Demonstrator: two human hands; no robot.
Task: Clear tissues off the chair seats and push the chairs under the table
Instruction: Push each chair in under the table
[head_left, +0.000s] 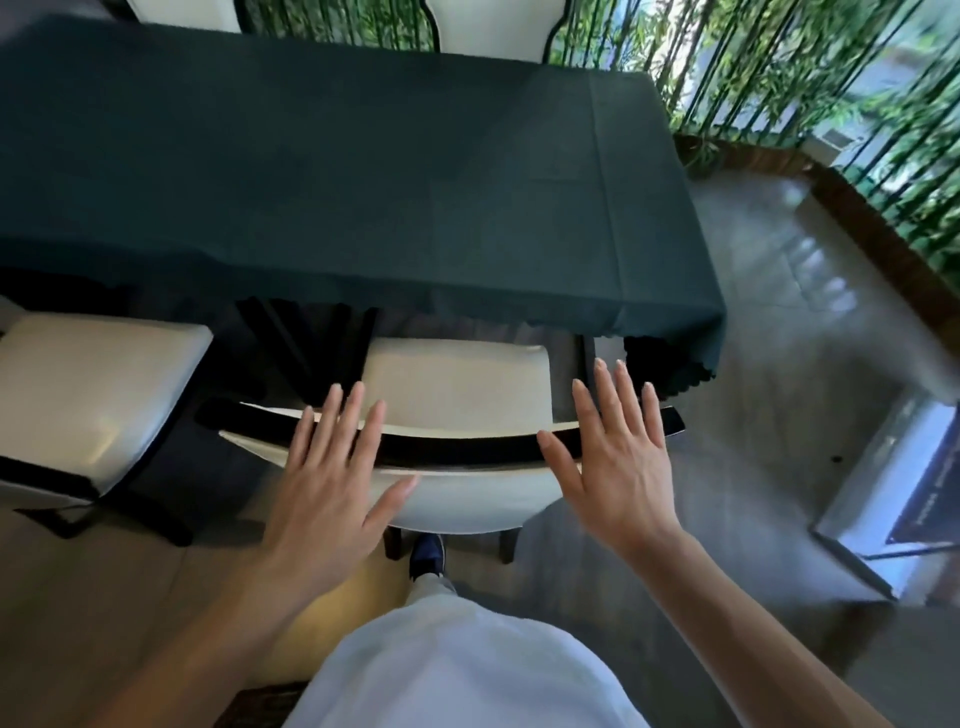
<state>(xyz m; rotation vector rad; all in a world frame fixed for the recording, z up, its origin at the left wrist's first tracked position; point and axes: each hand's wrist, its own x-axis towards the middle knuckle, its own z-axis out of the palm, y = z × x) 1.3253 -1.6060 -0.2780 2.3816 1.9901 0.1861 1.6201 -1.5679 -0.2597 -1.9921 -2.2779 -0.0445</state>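
A cream-cushioned chair (457, 384) with a black-edged backrest stands in front of me, its seat partly under the table (363, 171), which wears a dark green cloth. No tissue shows on this seat. My left hand (332, 467) hovers flat over the left part of the backrest top, fingers spread. My right hand (618, 457) is spread the same way over the right part. Whether either palm touches the backrest cannot be told. A second cream chair (88, 400) stands pulled out at the left, its seat bare.
Two more cream chair backs (493, 23) show beyond the table's far edge. Bamboo stems (779, 67) and a low wooden border (857, 208) run along the right. A glass panel (893, 467) lies at the right on the grey floor. My shoe (428, 556) is under the chair back.
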